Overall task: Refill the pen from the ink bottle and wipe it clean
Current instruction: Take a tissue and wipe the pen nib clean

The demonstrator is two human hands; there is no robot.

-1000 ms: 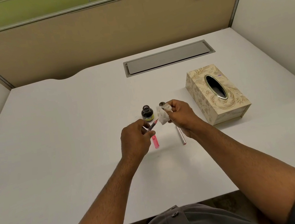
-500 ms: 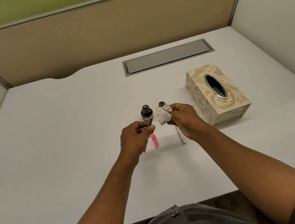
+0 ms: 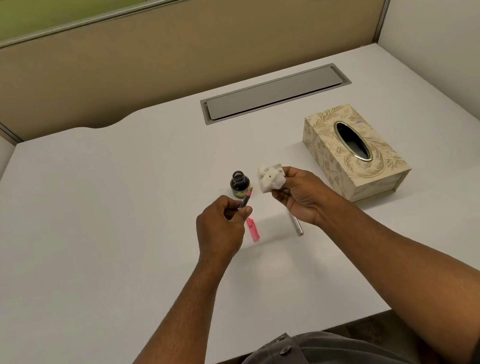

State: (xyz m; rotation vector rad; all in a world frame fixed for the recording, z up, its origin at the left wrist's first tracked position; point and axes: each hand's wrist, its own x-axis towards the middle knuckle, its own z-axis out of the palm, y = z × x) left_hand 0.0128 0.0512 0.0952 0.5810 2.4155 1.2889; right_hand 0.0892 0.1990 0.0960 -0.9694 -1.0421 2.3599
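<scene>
A small dark ink bottle (image 3: 239,183) stands open on the white desk. My left hand (image 3: 222,227) pinches the pink pen section (image 3: 246,199), tip pointing up and right toward the bottle's label. My right hand (image 3: 299,195) holds a crumpled white tissue (image 3: 270,177) with small ink spots, just right of the bottle. A pink pen cap (image 3: 252,229) lies on the desk below my left hand. A silver pen barrel (image 3: 297,226) lies partly hidden under my right hand. The bottle's cap is hidden behind the tissue.
A patterned tissue box (image 3: 354,151) sits to the right of my right hand. A grey cable hatch (image 3: 276,92) is set into the white desk (image 3: 112,222) at the back. Partition walls enclose the desk on three sides.
The tissue has moved away from the pen tip, up and slightly right. My left hand has kept the pen section near the bottle, barely shifting.
</scene>
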